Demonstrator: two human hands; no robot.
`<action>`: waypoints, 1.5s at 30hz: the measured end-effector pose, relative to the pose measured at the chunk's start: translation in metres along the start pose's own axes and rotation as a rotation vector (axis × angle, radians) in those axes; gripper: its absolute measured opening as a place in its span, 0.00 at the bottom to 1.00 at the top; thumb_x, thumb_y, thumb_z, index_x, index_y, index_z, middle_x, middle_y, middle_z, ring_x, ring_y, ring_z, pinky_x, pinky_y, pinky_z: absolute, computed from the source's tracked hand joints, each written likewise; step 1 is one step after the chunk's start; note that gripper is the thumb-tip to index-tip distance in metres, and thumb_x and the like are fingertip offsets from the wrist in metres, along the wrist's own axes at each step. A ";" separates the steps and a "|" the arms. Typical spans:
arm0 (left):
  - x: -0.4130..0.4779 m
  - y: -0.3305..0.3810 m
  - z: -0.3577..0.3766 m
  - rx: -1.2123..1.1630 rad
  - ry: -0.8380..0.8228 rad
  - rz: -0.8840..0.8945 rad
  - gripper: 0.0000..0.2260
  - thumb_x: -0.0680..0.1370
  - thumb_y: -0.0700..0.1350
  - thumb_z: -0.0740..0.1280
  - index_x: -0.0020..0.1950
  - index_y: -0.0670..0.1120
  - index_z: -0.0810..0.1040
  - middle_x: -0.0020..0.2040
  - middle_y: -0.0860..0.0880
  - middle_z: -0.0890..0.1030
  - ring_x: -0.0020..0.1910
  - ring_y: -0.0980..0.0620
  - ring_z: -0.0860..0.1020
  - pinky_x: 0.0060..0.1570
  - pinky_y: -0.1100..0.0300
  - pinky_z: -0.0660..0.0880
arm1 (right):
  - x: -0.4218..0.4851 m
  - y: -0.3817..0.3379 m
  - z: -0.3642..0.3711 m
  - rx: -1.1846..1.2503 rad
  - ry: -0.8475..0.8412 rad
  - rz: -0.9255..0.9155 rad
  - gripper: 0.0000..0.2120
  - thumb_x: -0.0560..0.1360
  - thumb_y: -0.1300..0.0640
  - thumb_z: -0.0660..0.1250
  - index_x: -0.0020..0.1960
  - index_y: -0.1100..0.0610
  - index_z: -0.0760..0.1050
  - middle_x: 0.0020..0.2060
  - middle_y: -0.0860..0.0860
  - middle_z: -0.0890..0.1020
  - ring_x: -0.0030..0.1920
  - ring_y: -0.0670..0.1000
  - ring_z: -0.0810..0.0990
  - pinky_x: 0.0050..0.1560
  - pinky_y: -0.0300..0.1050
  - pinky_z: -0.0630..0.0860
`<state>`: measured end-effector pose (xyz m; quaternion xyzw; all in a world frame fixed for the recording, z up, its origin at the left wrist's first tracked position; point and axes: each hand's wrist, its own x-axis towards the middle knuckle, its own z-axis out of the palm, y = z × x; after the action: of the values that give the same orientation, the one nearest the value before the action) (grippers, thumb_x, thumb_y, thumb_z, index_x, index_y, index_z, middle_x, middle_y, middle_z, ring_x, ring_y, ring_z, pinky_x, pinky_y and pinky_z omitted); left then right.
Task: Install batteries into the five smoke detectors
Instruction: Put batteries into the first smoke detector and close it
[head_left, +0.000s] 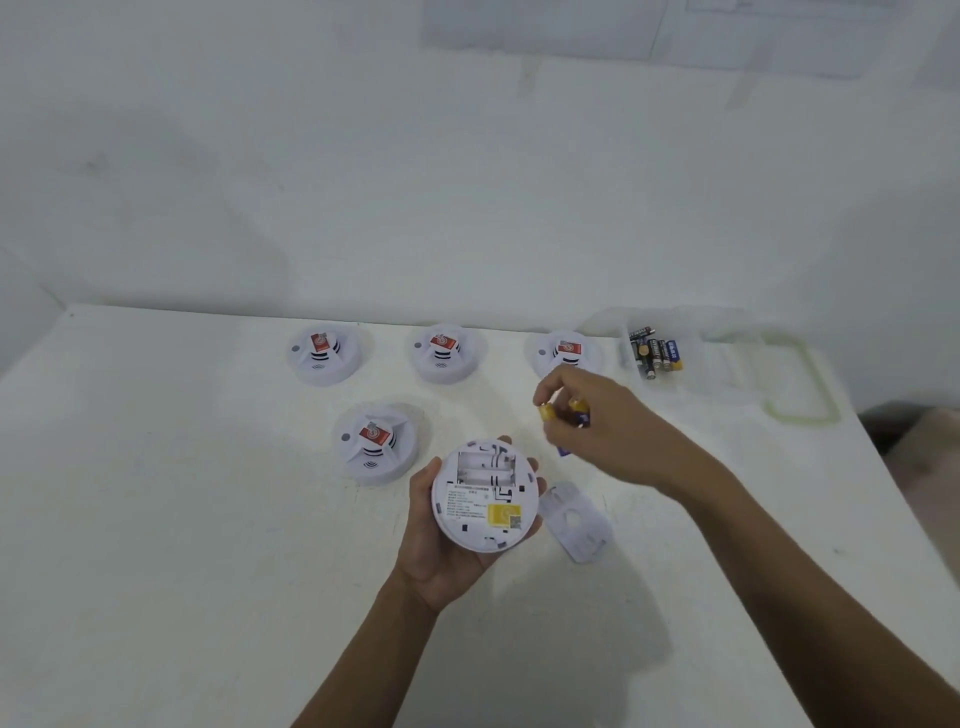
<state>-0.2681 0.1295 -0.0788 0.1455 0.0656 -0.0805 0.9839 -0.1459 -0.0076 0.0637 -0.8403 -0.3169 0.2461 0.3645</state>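
My left hand (436, 545) grips a white smoke detector (485, 493) turned back side up, its empty battery bay showing above a yellow sticker. My right hand (597, 421) hovers just above and to the right of it, pinching yellow-tipped batteries (563, 413). The detached round back plate (574, 525) lies on the table to the right of the held detector. Several other detectors stand face up with red stickers: three in a back row (324, 353) (444, 351) (566, 351) and one nearer (376, 441).
A clear plastic box (675, 348) with several loose batteries (652, 351) sits at the back right of the white table (182, 519). A white wall rises behind the table. The table's right edge drops off near a brown object (919, 441).
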 end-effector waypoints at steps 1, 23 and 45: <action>0.002 -0.001 -0.002 0.000 -0.015 -0.009 0.31 0.75 0.56 0.67 0.73 0.43 0.65 0.70 0.37 0.69 0.69 0.38 0.66 0.68 0.42 0.63 | 0.002 0.004 -0.007 -0.002 0.014 0.046 0.06 0.76 0.59 0.64 0.50 0.49 0.73 0.40 0.50 0.80 0.35 0.47 0.77 0.36 0.39 0.72; 0.066 -0.025 0.045 0.080 -0.092 -0.079 0.29 0.73 0.59 0.65 0.69 0.42 0.71 0.67 0.39 0.72 0.68 0.40 0.68 0.66 0.46 0.66 | 0.046 0.145 -0.149 0.060 0.439 0.475 0.06 0.71 0.71 0.66 0.48 0.67 0.77 0.42 0.59 0.77 0.32 0.52 0.79 0.37 0.44 0.80; 0.146 -0.101 0.074 -0.016 -0.027 0.015 0.31 0.73 0.56 0.68 0.71 0.42 0.68 0.68 0.37 0.70 0.68 0.37 0.68 0.65 0.41 0.67 | 0.079 0.228 -0.164 -0.271 0.092 0.479 0.08 0.71 0.63 0.67 0.44 0.68 0.80 0.39 0.60 0.80 0.42 0.55 0.78 0.39 0.40 0.71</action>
<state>-0.1351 -0.0085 -0.0585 0.1368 0.0520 -0.0744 0.9864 0.0936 -0.1475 -0.0253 -0.9427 -0.1223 0.2423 0.1940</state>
